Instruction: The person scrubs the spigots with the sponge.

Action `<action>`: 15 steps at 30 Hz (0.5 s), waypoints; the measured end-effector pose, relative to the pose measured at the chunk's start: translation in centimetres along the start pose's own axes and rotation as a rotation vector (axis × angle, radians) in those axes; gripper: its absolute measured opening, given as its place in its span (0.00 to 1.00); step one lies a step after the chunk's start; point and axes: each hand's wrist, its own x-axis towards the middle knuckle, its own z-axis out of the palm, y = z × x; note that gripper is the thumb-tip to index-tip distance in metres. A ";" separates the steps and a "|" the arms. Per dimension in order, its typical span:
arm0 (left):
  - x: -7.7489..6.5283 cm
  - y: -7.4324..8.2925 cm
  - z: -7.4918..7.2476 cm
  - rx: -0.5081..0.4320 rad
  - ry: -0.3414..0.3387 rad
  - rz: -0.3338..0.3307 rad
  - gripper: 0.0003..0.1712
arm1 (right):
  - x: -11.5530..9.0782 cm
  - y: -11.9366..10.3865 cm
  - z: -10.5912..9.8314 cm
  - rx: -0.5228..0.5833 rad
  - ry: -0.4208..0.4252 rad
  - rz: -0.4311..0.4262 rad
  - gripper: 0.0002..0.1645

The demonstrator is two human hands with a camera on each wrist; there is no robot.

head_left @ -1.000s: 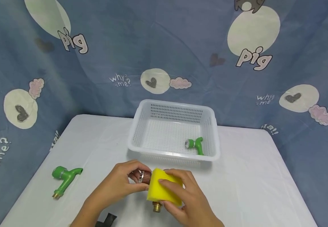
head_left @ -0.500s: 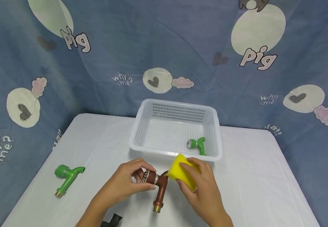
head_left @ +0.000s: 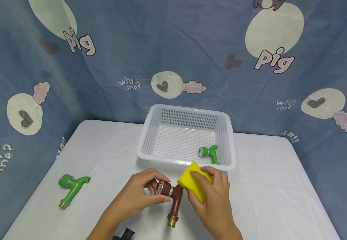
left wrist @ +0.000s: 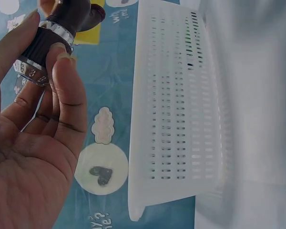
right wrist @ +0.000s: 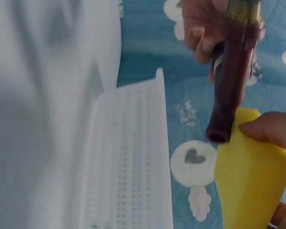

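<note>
My left hand pinches the ridged knob of a brown faucet between thumb and fingers. The faucet's brass threaded end points down toward me, and its spout points away. My right hand grips a yellow sponge whose corner lies right at the faucet's spout. In the right wrist view the sponge sits against the side of the open spout, with the thumb pressed on its top. From the left wrist view, the silver-banded knob is held at the fingertips.
A white perforated basket stands behind the hands, holding a green faucet. Another green faucet lies on the white tablecloth at left. Near the front edge, a black strap-like item shows beside the left forearm. A patterned blue curtain hangs behind.
The sponge has moved from covering the faucet's body to its spout, up and to the right. The brown faucet, held in the left hand, has shifted slightly right.
</note>
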 end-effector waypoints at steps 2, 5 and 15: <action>0.0 0.0 0.1 -0.010 0.000 0.002 0.22 | 0.1 0.4 0.0 -0.015 0.022 0.026 0.30; 0.1 -0.1 0.3 -0.020 0.002 -0.006 0.23 | 0.4 0.8 -0.2 -0.012 0.041 0.048 0.30; 0.4 0.2 0.6 -0.043 0.034 -0.014 0.25 | 0.5 -0.5 -0.5 0.035 0.004 0.022 0.31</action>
